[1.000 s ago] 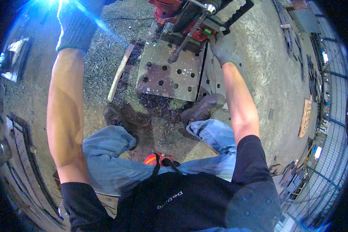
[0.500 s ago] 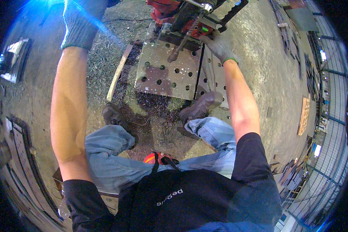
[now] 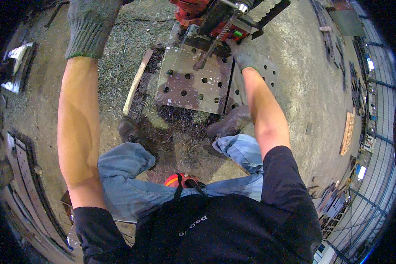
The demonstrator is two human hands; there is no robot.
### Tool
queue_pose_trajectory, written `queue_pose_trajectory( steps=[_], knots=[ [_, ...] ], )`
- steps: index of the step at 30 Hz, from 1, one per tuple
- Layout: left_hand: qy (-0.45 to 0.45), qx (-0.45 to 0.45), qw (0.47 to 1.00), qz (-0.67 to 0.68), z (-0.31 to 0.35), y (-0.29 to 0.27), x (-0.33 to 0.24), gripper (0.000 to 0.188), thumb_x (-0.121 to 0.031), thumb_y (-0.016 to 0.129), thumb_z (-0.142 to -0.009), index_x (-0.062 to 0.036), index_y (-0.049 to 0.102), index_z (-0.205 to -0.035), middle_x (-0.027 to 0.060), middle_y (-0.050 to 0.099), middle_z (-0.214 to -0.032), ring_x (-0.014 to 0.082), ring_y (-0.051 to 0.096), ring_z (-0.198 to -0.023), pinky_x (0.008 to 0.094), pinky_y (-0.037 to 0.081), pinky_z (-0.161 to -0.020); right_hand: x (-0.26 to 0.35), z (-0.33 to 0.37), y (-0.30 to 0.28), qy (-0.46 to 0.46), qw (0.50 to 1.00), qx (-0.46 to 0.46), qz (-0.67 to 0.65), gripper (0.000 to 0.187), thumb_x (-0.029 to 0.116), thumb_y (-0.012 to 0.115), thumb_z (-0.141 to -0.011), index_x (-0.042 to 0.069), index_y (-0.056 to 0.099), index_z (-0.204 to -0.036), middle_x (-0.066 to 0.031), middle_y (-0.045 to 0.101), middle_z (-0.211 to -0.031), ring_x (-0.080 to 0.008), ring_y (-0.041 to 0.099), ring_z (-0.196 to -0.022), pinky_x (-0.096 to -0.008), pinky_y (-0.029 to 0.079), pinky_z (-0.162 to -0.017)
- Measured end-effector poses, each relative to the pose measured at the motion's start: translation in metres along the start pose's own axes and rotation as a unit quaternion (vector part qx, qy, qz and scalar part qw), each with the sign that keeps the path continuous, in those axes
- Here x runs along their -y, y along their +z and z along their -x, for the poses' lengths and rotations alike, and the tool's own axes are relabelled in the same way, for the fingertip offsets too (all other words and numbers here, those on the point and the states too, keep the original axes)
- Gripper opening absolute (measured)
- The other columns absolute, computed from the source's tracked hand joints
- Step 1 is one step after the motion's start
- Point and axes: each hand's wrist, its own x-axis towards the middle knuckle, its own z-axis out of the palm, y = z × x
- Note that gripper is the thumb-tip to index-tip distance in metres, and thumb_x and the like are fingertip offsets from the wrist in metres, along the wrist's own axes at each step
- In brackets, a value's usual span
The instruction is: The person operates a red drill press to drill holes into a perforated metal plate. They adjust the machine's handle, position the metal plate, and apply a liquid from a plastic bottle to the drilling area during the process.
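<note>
A red and black drilling machine, apparently a magnetic drill, stands on the far part of a steel plate with rows of round holes. My right hand, in a grey knit glove, is at the machine's red side panel, its fingers stretched toward the panel just below a green switch. A dark-tipped lever slants down over the plate from the machine. To the machine's left, my left hand, in a matching glove, reaches up to the picture's upper edge. Its fingers are cut off there, so its grip is hidden.
Metal shavings cover the floor left of the plate, around a pale curved strip. My boots stand close to the plate's near edge. A red-orange round object lies between my legs. Metal stock lies along the right.
My right hand has moved left along the machine and now rests closer below the green switch. The bright blue flare by my left hand is gone; that arm has hardly moved.
</note>
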Motion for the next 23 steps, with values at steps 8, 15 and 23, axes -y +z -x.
queue_pose_trajectory(
  steps=[8, 15, 23],
  knots=[
    [-0.033, 0.003, 0.999, -0.004, -0.004, 0.004, 0.000, 0.028, -0.028, 0.055, -0.103, -0.0045, 0.061, -0.091, 0.0025, 0.057, -0.069, 0.0110, 0.057, -0.051, 0.0250, 0.045, -0.046, 0.005, -0.001, 0.029, 0.021, 0.986, -0.112, -0.118, 0.080, 0.048, 0.080, -0.077, -0.003, 0.048, -0.129, -0.0263, 0.067, -0.118, -0.0425, 0.065, -0.113, -0.0465, 0.052, -0.096],
    [-0.022, -0.025, 0.999, -0.028, -0.001, 0.012, -0.030, 0.030, -0.028, 0.057, -0.102, -0.0008, 0.063, -0.093, 0.0025, 0.058, -0.070, 0.0105, 0.056, -0.051, 0.0244, 0.045, -0.046, -0.022, 0.000, -0.013, -0.129, 0.955, 0.049, -0.261, 0.066, 0.048, 0.067, -0.092, -0.002, 0.055, -0.133, -0.0187, 0.068, -0.120, -0.0284, 0.067, -0.104, -0.0396, 0.054, -0.089],
    [0.032, 0.032, 0.999, -0.012, 0.000, 0.013, -0.027, 0.035, -0.035, 0.061, -0.101, -0.0006, 0.064, -0.095, 0.0026, 0.060, -0.072, 0.0096, 0.058, -0.054, 0.0242, 0.048, -0.049, -0.011, 0.006, -0.026, -0.025, 0.971, 0.046, -0.234, 0.063, 0.052, 0.064, -0.093, 0.002, 0.062, -0.132, -0.0129, 0.072, -0.113, -0.0234, 0.069, -0.095, -0.0339, 0.056, -0.080]
  ],
)
